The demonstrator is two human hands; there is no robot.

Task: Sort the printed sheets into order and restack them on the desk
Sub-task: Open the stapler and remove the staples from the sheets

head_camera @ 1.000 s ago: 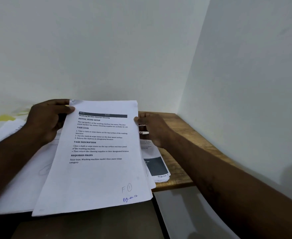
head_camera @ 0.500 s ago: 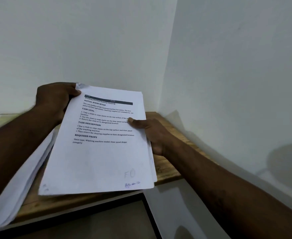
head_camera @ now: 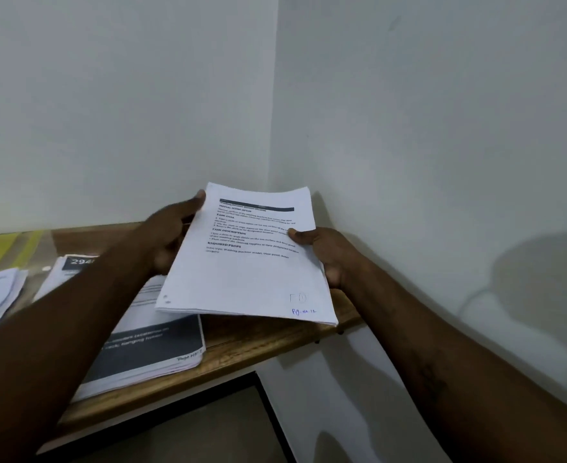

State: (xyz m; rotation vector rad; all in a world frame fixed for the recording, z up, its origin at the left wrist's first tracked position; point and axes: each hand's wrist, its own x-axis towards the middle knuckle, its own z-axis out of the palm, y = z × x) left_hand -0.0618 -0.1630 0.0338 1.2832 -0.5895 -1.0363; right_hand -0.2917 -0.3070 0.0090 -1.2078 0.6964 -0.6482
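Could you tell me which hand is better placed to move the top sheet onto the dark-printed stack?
Probably the left hand: it holds the left edge of the bundle, on the side where the dark-printed stack lies, while the right hand grips the right edge by the wall.

The held sheaf of sheets [head_camera: 252, 279] was thin matt white paper with black print and blue ink at one corner. The desk [head_camera: 242, 342] was brown wood with visible grain and a slight sheen along its front edge. The stack [head_camera: 148, 352] at that edge was matt paper bearing a dark printed block. The walls [head_camera: 108, 95] were smooth, matt white.
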